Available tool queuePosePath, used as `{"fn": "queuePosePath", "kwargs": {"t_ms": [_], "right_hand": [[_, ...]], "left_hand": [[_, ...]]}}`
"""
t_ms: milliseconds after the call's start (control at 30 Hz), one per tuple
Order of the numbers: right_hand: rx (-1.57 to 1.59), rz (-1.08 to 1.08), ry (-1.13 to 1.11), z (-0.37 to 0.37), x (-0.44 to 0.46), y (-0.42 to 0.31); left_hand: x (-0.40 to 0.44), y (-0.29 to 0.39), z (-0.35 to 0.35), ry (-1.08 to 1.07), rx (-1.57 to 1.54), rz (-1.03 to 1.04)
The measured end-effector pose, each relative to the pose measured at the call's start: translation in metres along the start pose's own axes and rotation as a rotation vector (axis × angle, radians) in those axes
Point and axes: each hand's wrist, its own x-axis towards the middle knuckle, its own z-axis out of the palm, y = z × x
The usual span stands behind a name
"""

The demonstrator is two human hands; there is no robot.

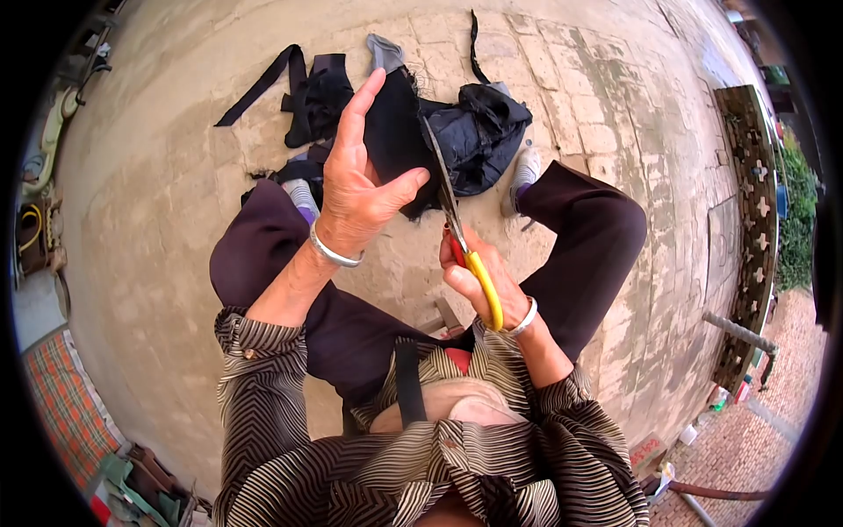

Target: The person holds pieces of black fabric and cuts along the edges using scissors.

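Observation:
My right hand is wrapped around the yellow and red handles of a pair of scissors. The long blades point up and away from me, close together, along the right edge of a black cloth piece with frayed edges. My left hand is spread, index finger stretched up and thumb reaching right across the front of that cloth. Its other fingers are mostly hidden. Right of the blades is a crumpled dark bundle of fabric on the ground.
Black fabric scraps, a grey scrap and a thin black strip lie ahead on the paved ground. My bent knees and shoes flank the pile. A patterned low wall stands right; a plaid cloth lies left.

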Motion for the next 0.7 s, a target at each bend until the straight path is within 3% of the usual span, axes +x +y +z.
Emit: {"fn": "queuePosePath", "kwargs": {"t_ms": [567, 700], "right_hand": [[-0.113, -0.027, 0.104, 0.0035, 0.0024, 0.0013], [-0.061, 0.118, 0.072, 0.0040, -0.0005, 0.0024]], "left_hand": [[0.0009, -0.0022, -0.0022, 0.001, 0.053, 0.049], [0.0017, -0.0019, -0.0012, -0.001, 0.060, 0.052]]}}
